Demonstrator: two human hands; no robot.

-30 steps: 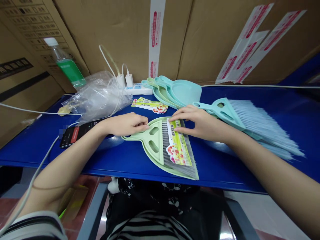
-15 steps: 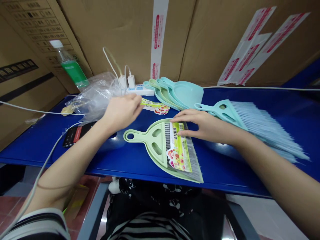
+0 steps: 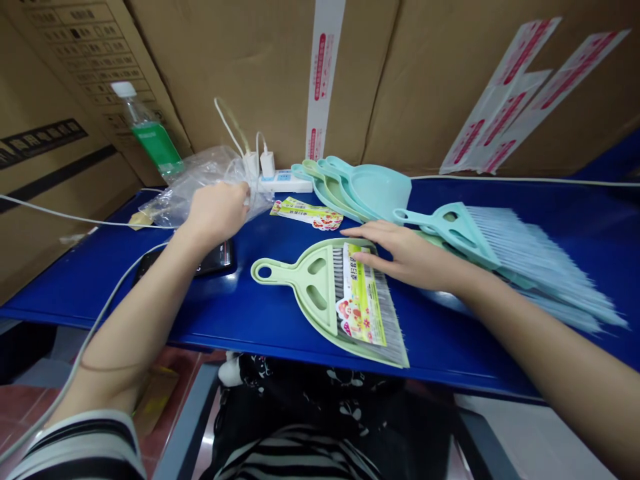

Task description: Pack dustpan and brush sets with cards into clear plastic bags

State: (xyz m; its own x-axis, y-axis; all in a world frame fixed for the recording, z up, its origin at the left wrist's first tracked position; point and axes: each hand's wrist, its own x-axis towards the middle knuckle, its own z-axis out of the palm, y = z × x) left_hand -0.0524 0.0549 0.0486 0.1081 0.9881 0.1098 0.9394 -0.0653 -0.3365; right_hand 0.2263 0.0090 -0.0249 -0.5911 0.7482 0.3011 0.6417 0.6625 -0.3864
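Note:
A light green dustpan (image 3: 285, 272) lies near the front edge of the blue table, its handle to the left. Nested in it is a small brush with grey bristles (image 3: 393, 320), and a printed card label (image 3: 367, 300) covers part of the bristles. My right hand (image 3: 400, 253) rests over the far end of the label and pan, fingers stretched out and apart. At the left, the fingers of my left hand (image 3: 220, 212) are closed at the edge of a heap of clear plastic bags (image 3: 200, 175); the fingertips are partly hidden. More printed labels (image 3: 307, 213) lie between my hands, flat on the table.
Blue and green dustpans (image 3: 377, 190) overlap at the back. Blue brushes (image 3: 515, 240) are piled on the right. A power strip (image 3: 285, 181) with chargers, a bottle (image 3: 157, 143) and a phone (image 3: 217, 260) are at the left. Cardboard boxes (image 3: 415, 87) wall the back; a cable crosses my left arm.
My left hand has moved left and down from beside the labels to the plastic bags, uncovering the labels. My right hand stays over the dustpan and brush.

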